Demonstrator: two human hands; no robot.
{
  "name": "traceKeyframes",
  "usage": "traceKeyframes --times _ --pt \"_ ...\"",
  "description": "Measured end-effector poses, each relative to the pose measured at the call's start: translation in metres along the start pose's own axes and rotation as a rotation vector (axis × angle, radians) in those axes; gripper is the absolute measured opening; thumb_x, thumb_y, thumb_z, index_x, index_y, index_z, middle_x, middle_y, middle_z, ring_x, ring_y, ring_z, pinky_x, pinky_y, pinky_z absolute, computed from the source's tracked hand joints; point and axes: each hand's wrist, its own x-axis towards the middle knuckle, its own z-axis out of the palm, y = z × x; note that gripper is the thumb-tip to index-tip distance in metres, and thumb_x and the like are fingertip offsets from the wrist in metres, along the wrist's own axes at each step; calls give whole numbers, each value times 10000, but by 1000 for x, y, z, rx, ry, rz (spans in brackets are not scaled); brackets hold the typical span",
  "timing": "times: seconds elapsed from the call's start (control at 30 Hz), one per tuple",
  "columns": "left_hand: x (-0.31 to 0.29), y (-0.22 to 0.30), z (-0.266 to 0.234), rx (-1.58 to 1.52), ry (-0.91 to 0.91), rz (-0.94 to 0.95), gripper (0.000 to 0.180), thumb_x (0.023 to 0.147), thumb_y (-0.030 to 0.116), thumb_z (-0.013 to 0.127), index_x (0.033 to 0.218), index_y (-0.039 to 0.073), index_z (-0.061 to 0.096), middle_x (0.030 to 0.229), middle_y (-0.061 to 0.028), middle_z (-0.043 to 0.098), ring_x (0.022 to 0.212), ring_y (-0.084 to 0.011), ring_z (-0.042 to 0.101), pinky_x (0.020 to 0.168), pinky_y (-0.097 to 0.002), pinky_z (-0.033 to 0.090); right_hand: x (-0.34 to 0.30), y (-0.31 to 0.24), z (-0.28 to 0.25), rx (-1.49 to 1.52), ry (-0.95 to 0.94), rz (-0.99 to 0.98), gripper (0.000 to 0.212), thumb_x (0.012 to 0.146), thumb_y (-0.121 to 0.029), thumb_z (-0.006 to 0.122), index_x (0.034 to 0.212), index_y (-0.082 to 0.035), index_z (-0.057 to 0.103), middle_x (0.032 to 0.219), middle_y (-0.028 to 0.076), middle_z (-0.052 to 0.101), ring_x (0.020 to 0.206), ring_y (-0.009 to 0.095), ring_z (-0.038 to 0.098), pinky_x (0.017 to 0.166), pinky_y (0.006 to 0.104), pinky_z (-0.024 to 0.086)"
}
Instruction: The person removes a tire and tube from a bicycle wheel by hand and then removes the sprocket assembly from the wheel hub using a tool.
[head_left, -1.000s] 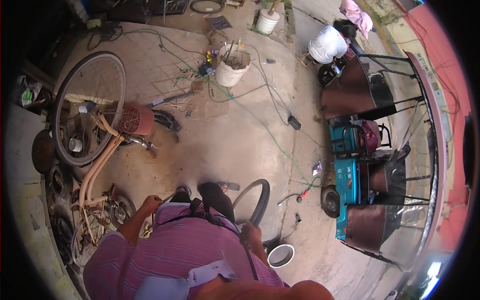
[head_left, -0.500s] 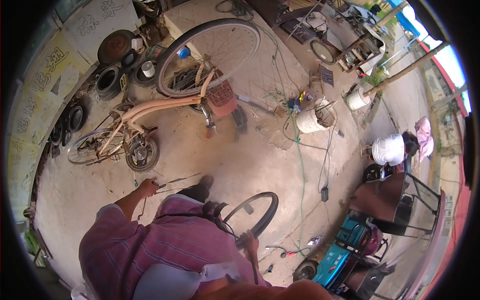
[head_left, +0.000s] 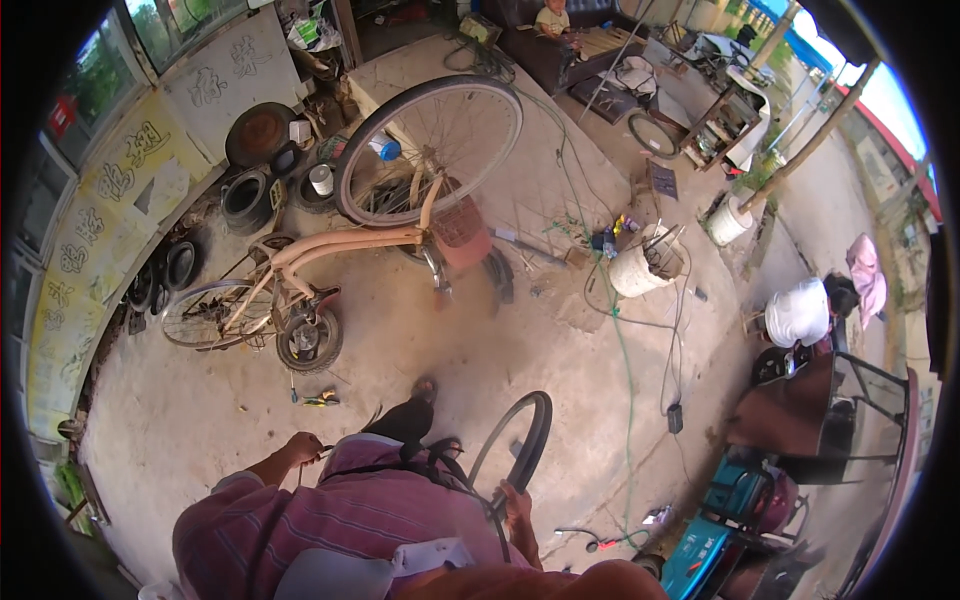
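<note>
Gripping tire (head_left: 531, 452) with right hand (head_left: 516, 508), something thin (head_left: 326, 450) with left hand (head_left: 299, 450); we judge tire light, springy, best held around one side.

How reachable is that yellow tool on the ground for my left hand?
Probably not without stooping: the yellow tool lies on the ground, and the left hand holds something thin.

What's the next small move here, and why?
Probably bring the left hand across to the tyre: only the right hand grips it, while the left, apart from it, holds a thin item too small to identify.
</note>
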Motion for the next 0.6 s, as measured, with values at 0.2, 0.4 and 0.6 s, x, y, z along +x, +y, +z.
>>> traceKeyframes --times 0.2,0.4,0.6 --pt "7 39 9 -56 -13 96 127 877 120 679 816 11 658 630 -110 641 451 -170 534 395 -324 385 3 -3 -13 -60 75 72 271 856 -219 768 961 14 677 791 97 688 653 213 663 573 329 533" --pt "23 55 10 16 -39 123 138 881 129 680 807 15 656 626 -101 642 446 -160 527 394 -320 391 4 25 -47 6 99 95 245 865 -215 755 927 11 683 770 100 687 632 217 660 537 346 521" --pt "23 68 9 77 -79 163 145 889 141 667 813 17 674 636 -101 653 454 -161 540 397 -318 394 -10 49 -52 -14 153 118 320 875 -293 733 877 27 715 738 110 689 580 233 655 514 352 517"
